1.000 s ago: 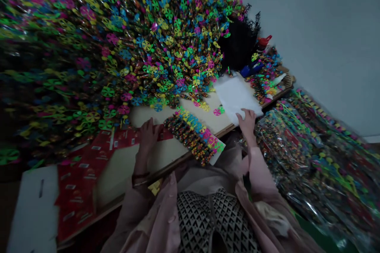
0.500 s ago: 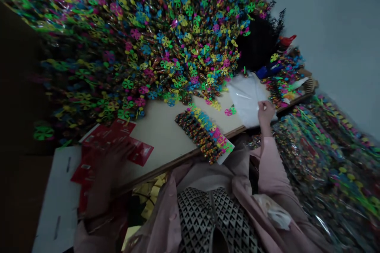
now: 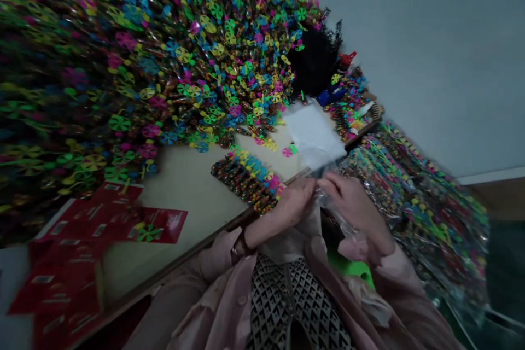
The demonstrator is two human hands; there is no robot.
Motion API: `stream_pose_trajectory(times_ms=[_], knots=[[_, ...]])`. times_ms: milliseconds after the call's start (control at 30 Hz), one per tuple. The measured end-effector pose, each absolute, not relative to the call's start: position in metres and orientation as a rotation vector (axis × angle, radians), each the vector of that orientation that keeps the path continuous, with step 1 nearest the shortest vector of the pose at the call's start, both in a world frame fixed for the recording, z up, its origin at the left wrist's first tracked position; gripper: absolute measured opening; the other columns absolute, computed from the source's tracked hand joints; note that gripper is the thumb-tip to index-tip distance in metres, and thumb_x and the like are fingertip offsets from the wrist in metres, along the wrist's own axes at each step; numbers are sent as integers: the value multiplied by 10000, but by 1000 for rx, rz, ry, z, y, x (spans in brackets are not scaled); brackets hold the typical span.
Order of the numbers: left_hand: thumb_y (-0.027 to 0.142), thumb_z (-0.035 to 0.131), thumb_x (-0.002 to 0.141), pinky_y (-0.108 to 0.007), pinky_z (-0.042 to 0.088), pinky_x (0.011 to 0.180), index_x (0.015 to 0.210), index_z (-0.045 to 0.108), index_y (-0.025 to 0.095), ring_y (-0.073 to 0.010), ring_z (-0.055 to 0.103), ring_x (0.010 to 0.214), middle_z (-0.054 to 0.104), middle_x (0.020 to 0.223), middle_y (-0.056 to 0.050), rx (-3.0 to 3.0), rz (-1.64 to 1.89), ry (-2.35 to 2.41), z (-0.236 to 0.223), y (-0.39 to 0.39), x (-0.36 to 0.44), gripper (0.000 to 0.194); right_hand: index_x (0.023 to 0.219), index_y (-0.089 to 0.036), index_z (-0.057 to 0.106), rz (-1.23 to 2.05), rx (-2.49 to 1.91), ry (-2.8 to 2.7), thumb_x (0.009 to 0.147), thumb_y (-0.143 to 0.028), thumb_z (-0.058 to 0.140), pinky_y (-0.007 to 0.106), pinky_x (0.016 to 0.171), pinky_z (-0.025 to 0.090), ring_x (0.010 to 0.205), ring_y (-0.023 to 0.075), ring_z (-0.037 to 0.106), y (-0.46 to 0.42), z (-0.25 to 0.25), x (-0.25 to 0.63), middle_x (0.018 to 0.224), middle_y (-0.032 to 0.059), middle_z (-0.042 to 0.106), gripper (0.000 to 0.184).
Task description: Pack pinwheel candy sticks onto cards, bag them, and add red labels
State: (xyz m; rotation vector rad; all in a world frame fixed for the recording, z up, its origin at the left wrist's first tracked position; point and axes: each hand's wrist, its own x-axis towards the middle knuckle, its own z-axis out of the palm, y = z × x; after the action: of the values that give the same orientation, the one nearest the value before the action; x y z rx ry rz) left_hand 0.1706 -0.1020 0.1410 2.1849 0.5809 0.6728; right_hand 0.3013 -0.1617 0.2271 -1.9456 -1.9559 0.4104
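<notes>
1. Your left hand [image 3: 297, 199] has left the red cards [image 3: 68, 262] at the far left, where it is a blur half a second ago, and is now in front of your body beside the other hand.
2. With that hand gone, you can see a green pinwheel [image 3: 147, 233] lying on the rightmost red card; the earlier frame does not show it.
3. Above the cards, the heap of pinwheel toys [image 3: 197, 60] keeps its place at the back of the table [image 3: 184, 175], though it sits further left in your view, as does everything around it.
4. Your row of toys [image 3: 246, 183] stays slanted across the table's middle, but your left hand and wrist now hide its near end, which is in plain sight before.
5. Your left hand's fingers are curled in and pinch clear plastic [image 3: 328, 199] just past the table's front edge.
6. Loose pinwheels [image 3: 289, 151], pink and green, lie as before, just beside the white stack [image 3: 314, 134], which stays on the table behind your hands.
7. Your right hand [image 3: 355, 202], gripping near the stack's right edge half a second ago, is now drawn toward you; its thumb and fingers close on the same clear plastic, near your left fingertips.
8. Further right, the bagged toys [image 3: 430, 219] remain below the table's edge, beyond your right hand.
</notes>
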Motion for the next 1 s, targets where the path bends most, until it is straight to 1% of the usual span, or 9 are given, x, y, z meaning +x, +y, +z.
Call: stream_pose_trajectory(times_ms=[100,167,333,433,533,600,733,867,1000], knots=[[165,457,859,-244,449,642,795,628,152,-153,583,664,644,718,-40,1996,391,276,147,-107,173,183,756,-254,604,829,-1919,-1972,778,-466,677,243,493,259,463,113,425,-186,249,336,510,-62,500,225],[252,449,894,-214,423,562,670,615,159,-121,548,544,614,594,-11,1820,200,122,149,-106,167,294,701,-250,633,1074,-1869,-2032,713,-451,736,237,497,280,476,110,451,-196,261,357,515,-59,519,226],[436,388,936,-266,517,685,780,732,195,-177,661,701,725,741,-53,1441,-113,-108,150,-99,151,448,688,-214,658,1041,-1659,-1642,755,-460,692,279,651,447,723,162,611,-202,270,361,795,44,663,257],[484,391,932,-309,489,884,929,739,226,-191,655,900,732,903,-43,1439,24,46,145,-96,142,434,771,-230,587,1038,-1485,-1175,792,-506,649,260,545,448,525,116,539,-191,244,334,614,-24,586,284],[514,412,916,-318,488,859,1037,703,201,-190,632,880,706,877,-39,1434,303,388,135,-95,133,444,743,-249,465,1114,-1367,-793,799,-531,633,191,361,267,329,57,238,-179,195,308,434,-126,301,333],[537,438,895,-305,493,803,986,705,167,-196,624,851,696,845,-52,1348,513,562,127,-95,128,465,676,-240,406,1197,-1386,-678,759,-561,660,183,336,163,336,44,154,-177,162,298,438,-129,226,417],[545,471,874,-267,476,711,729,641,159,-158,600,701,647,679,-37,1100,699,664,112,-110,119,446,599,-207,473,1465,-1576,-773,660,-558,734,199,360,174,376,43,247,-189,120,295,457,-90,344,441],[572,473,862,-218,346,456,719,550,178,-77,358,379,396,453,72,965,567,701,99,-145,114,426,622,-205,539,1313,-1630,-779,703,-537,707,228,480,369,531,103,468,-207,116,304,570,-32,497,381],[535,470,869,-205,296,434,707,520,177,-73,348,417,416,513,59,1047,494,691,90,-173,106,396,623,-224,425,1339,-1486,-675,837,-559,560,234,472,364,481,98,404,-230,128,304,521,-53,381,420]])
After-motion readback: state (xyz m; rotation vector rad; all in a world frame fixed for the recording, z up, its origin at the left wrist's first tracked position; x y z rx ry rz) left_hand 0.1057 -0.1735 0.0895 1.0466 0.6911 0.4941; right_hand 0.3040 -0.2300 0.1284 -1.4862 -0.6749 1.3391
